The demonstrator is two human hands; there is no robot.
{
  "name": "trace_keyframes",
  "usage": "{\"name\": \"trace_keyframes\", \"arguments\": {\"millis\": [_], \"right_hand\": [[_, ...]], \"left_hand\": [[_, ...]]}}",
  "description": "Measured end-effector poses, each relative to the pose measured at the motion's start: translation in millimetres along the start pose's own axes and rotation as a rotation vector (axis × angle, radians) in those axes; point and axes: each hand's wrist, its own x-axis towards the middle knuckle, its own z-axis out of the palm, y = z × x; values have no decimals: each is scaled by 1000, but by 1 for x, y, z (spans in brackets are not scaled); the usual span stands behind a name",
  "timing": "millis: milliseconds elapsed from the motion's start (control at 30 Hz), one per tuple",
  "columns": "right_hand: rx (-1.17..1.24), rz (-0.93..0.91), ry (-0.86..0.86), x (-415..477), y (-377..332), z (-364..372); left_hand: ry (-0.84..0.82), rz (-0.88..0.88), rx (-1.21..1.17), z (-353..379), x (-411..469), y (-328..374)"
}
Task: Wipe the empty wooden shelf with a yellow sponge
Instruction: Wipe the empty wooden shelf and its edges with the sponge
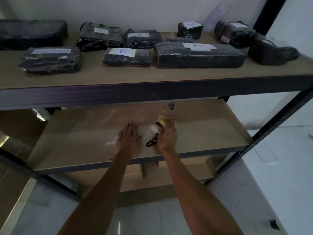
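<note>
1. Your right grip (pixel 166 134) is curled round the yellow sponge (pixel 163 122) and holds it down on the wooden shelf (pixel 211 126), near the middle of the board.
2. Your left grip (pixel 129 138) lies wide and flat, fingers straight, palm down on the same shelf just beside the right.
3. Between the two lie a white patch (pixel 150 132) and a black looped cord (pixel 152 142); I cannot tell what they are.
4. A dark stain (pixel 171 106) marks the board just beyond the sponge.
5. The upper shelf (pixel 118 77) carries black wrapped parcels (pixel 199 55) with white labels.
</note>
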Motion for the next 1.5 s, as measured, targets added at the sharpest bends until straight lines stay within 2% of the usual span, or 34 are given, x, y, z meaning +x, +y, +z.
{"name": "trace_keyframes", "arguments": {"millis": [33,67,133,233,433,500,533,600,700,767,867,1033,1133,1200,1233,1300,1367,1400,1433,1500], "right_hand": [[-32,8,70,1,11,-10],[2,105,125,3,23,-21],[-59,246,98,3,47,-36],[-75,298,60,-12,39,-24],[-58,177,-16,-30,-54,11],[-79,52,-43,-27,-56,14],[34,48,49,-27,-52,10],[220,221,184,-30,-24,3],[-191,352,235,-34,9,-16],[-161,370,234,-36,5,-7],[-86,379,181,-36,-33,12],[-304,296,83,-36,-50,11],[-408,313,-48,-35,-66,3],[-387,233,-149,-33,-79,4],[-297,186,-179,-33,-81,9],[-21,109,-76,-28,-73,8],[294,204,81,-20,-39,4],[340,208,138,-11,-18,-2],[257,253,182,-2,-1,-12],[-122,258,198,16,38,-24]], "left_hand": [[0,-1,-3,0,-1,-1],[0,-1,-8,0,-1,-3],[-8,2,-22,-2,-2,-8],[-13,18,-26,-2,-3,-16],[-30,47,20,-4,0,-34],[-22,64,30,-7,1,-40],[-20,68,28,-9,1,-43],[-16,63,21,-11,2,-48],[-12,54,13,-11,3,-47],[-9,51,9,-10,2,-46],[1,39,-1,-11,2,-48],[2,11,23,-10,5,-45],[2,3,22,-9,6,-41],[-13,0,30,-10,6,-40],[-16,5,36,-10,6,-40],[-25,15,40,-11,6,-42],[-41,24,47,-11,6,-46],[-39,27,51,-10,5,-47],[-37,26,52,-9,5,-47],[-33,14,45,-7,4,-46]]}}
